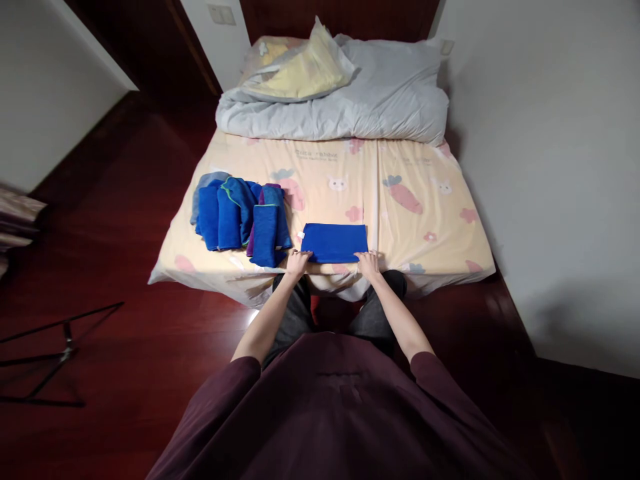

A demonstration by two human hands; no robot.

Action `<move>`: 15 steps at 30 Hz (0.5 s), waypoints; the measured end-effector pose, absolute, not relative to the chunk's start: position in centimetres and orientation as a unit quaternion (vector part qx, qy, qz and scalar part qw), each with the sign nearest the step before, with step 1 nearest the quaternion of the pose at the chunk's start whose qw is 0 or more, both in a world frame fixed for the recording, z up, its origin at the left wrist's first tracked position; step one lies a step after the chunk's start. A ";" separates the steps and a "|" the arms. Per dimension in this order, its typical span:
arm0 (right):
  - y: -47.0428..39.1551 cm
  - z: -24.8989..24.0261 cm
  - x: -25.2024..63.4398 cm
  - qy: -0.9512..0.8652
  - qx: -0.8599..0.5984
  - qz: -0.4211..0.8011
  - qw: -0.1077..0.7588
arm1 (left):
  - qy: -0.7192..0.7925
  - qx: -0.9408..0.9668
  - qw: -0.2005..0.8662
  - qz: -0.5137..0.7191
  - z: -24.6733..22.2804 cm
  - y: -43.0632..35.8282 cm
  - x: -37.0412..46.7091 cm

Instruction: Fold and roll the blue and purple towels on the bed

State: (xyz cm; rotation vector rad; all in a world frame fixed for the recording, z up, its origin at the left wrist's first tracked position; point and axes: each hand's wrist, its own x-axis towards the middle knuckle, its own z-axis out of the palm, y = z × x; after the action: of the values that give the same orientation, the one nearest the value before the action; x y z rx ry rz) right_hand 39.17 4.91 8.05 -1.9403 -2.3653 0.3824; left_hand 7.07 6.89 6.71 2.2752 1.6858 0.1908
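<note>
A blue towel (335, 243) lies flat on the bed as a neat rectangle, with a small white tag at its left edge. My left hand (299, 263) grips its near left corner with closed fingers. At the near right corner, my right hand (369, 264) is closed on the same towel. Left of it is a pile of folded towels (230, 213), mostly blue, with some purple and grey-blue ones. The nearest of these is a narrow folded blue towel (265, 233) with a green edge, close to my left hand.
The bed (430, 240) has a cream sheet with carrots and rabbits. A grey quilt (395, 87) and a yellow pillow (310, 73) lie at its head. White walls (560, 133) stand to the sides. A black tripod (65, 350) is on the dark red floor at left.
</note>
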 end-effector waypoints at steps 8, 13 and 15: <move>6.0 7.6 42.2 -0.693 -0.628 0.307 0.176 | 0.639 0.678 0.318 0.176 5.7 7.1 4.2; 6.2 6.3 43.4 -0.587 -0.622 0.391 0.341 | 0.658 0.592 0.364 0.291 4.9 5.9 4.6; 5.8 5.8 43.6 -0.560 -0.631 0.393 0.365 | 0.670 0.578 0.352 0.306 4.7 5.5 4.8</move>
State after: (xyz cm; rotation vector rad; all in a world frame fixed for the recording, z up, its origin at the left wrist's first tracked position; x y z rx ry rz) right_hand 43.64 5.77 5.80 -1.6231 -1.4400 1.0118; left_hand 4.80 5.52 4.68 1.4955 1.7336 0.7913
